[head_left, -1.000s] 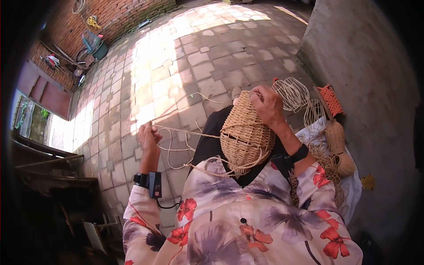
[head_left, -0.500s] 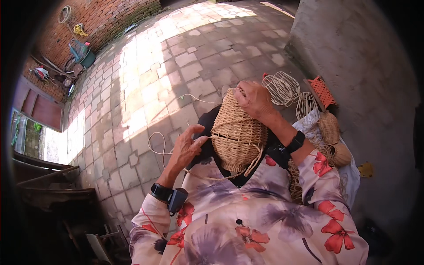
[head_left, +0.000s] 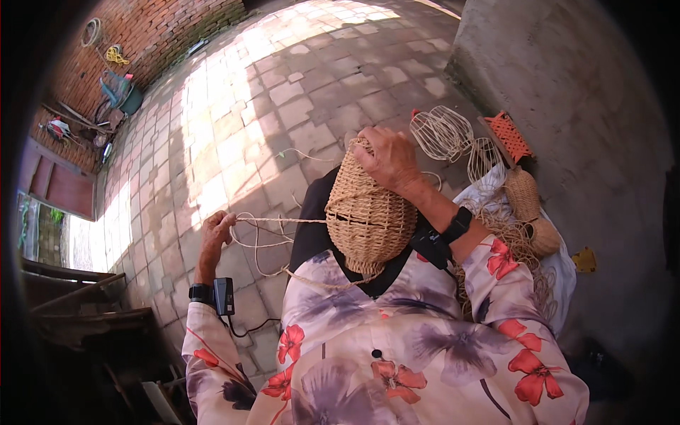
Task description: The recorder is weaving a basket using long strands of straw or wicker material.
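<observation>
A tan woven basket (head_left: 368, 205), bulging at the near end and narrower at the far end, rests on my lap over dark cloth. My right hand (head_left: 391, 157) is closed around its narrow far end. Out to the left, my left hand (head_left: 218, 228) pinches a tan cord (head_left: 283, 220), which runs taut and nearly level to the basket's left side. Slack loops of the same cord hang below that hand and cross my lap. A dark gap shows between the woven rows where the cord meets the basket.
On the right lie a wire-like cord frame (head_left: 443, 133), an orange woven piece (head_left: 508, 138), a small woven vessel (head_left: 523, 193) and a heap of loose cord on white cloth (head_left: 559, 283). A concrete wall (head_left: 567, 106) rises beyond. Dark wooden furniture (head_left: 78, 297) stands at left.
My left hand has moved left, away from the basket, drawing the cord out straight. My right hand keeps its hold on the basket's far end.
</observation>
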Tool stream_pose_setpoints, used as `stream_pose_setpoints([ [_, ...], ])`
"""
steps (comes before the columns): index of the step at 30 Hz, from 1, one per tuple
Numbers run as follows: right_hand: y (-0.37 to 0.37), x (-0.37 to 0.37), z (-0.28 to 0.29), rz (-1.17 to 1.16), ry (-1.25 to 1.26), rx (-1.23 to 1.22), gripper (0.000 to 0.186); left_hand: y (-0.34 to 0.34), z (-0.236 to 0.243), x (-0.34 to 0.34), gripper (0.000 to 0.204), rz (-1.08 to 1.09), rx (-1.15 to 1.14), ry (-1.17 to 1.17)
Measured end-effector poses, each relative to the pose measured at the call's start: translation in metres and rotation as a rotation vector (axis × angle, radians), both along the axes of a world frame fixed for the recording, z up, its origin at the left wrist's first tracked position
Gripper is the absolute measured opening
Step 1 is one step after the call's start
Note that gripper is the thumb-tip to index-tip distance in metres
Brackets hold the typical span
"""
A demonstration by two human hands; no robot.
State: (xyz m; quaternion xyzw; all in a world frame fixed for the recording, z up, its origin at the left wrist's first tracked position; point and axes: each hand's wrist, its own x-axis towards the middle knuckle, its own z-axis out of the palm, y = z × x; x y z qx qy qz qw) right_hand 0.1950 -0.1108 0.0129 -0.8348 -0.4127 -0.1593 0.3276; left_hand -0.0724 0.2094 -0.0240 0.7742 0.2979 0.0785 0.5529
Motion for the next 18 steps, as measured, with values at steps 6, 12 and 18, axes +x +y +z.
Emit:
stream_pose_setpoints([
  [6,-0.005,0.001,-0.002,0.012,0.027,0.015,0.023,0.000,-0.012,0.024,0.033,0.072,0.100,-0.002],
  [12,-0.001,0.001,0.000,0.023,0.035,0.057,0.024,-0.011,-0.073,0.026,0.042,0.083,0.402,0.092],
  [18,-0.007,0.000,0.001,0.036,0.001,0.031,0.025,-0.082,-0.054,0.052,0.070,-0.079,0.126,0.564],
])
